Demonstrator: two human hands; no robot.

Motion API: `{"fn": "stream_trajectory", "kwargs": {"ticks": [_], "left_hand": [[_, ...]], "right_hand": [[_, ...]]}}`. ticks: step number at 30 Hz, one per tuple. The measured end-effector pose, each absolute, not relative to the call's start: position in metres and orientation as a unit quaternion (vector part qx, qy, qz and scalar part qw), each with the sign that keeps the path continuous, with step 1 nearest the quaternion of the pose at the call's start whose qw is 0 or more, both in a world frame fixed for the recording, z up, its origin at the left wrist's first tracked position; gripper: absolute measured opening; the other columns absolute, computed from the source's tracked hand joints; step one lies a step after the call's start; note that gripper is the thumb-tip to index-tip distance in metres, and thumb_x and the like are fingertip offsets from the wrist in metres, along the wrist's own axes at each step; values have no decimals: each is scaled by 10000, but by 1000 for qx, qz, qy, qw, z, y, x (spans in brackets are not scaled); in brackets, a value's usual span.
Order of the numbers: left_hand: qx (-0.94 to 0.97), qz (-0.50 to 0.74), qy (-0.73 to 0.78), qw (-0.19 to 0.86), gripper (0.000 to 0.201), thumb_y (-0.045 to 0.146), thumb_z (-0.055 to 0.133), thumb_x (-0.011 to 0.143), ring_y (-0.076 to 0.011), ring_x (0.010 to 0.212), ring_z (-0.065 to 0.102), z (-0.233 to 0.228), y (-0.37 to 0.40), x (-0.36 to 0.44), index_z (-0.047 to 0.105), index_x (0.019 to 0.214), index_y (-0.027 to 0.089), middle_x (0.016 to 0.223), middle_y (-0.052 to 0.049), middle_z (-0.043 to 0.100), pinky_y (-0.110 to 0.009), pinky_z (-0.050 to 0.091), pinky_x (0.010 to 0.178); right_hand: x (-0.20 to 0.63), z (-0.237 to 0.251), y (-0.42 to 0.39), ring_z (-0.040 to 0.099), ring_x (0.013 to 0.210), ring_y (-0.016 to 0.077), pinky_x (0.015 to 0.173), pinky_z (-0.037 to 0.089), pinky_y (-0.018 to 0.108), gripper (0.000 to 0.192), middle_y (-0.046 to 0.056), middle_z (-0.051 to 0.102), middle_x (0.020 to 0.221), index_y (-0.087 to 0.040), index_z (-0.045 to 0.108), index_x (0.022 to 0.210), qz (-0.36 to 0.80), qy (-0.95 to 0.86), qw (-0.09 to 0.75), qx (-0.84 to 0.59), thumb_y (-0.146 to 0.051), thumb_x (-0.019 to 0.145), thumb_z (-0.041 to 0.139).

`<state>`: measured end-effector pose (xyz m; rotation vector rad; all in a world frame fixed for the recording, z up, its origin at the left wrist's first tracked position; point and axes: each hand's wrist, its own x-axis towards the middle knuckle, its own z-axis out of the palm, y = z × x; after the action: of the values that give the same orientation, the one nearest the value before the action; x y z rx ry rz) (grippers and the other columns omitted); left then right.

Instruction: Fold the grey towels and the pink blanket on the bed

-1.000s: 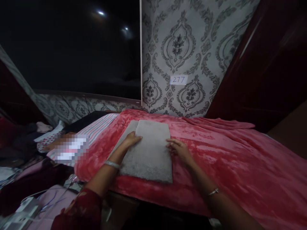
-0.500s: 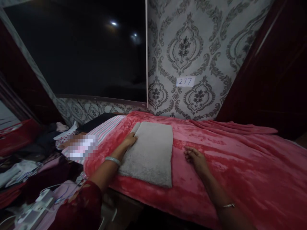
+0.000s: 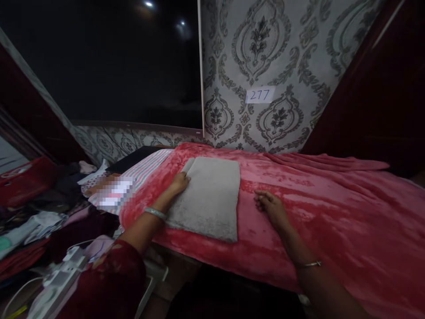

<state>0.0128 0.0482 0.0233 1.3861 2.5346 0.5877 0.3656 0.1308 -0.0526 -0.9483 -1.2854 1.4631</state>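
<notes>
Damask-patterned wallpaper (image 3: 262,42) backs a spread of pink-red plush blanket (image 3: 325,221). On the blanket's left part lies a folded grey plush cloth (image 3: 212,195), its left edge touched by the left hand (image 3: 180,181), thumb uppermost; whether the fingers clamp it, I cannot tell. Right of the cloth and apart from it, the right hand (image 3: 270,207) has loosely curled fingers over the blanket. Farther out are a striped cloth (image 3: 148,167), a white power strip (image 3: 64,277), a large dark television (image 3: 116,66) and a paper label (image 3: 260,95) reading 277
</notes>
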Motion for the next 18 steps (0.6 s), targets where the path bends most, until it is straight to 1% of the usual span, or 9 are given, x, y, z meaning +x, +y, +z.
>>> {"fn": "stream_trajectory", "kwargs": {"ticks": [3,6,9,11,14,16,18], "left_hand": [[469,169,862,91,207,244,587,913,-246,1010,696,21,45,13,694,1054,136,1136,-156,733,-272,475,831],[473,148,866,69,267,281,528,955,-256,1050,691,20,40,17,683,1113,132,1173,-171,720,-281,479,838],[478,129,868,46,306,331,507,967,-280,1060,685,23,34,23,685,1115,131,1149,-180,722,-309,488,850],[481,119,868,32,320,362,517,960,-308,1085,671,25,30,28,694,1093,131,1149,-191,714,-346,490,892],[490,113,864,-14,342,406,563,931,-368,1237,579,26,23,27,700,1080,131,1283,-220,639,-426,447,1014],[482,128,866,-30,420,442,632,885,-389,1298,525,23,22,19,674,1152,120,1353,-228,584,-452,427,1053],[458,177,871,1,613,455,716,819,-370,1305,528,18,24,6,587,1300,99,1376,-227,567,-427,442,1049]], "right_hand": [[366,-51,131,550,584,136,556,437,281,408,12,649,732,-208,682,939,597,-527,465,-387,-434,606,745],[365,-51,131,551,578,132,549,437,278,416,9,649,724,-203,677,934,594,-527,470,-386,-443,600,741],[365,-51,131,556,579,130,551,445,279,414,12,654,729,-200,673,922,593,-527,470,-386,-442,593,740],[365,-51,131,559,575,127,552,452,279,412,12,657,731,-197,672,920,593,-526,470,-387,-441,594,735],[365,-50,130,564,568,123,547,457,270,418,10,663,729,-192,673,928,591,-528,469,-389,-440,597,729],[363,-49,128,570,565,122,538,456,260,416,10,666,724,-190,667,925,589,-536,465,-386,-441,599,730],[359,-48,126,593,574,131,537,464,254,424,16,674,729,-189,652,941,593,-543,456,-383,-449,615,730]]}}
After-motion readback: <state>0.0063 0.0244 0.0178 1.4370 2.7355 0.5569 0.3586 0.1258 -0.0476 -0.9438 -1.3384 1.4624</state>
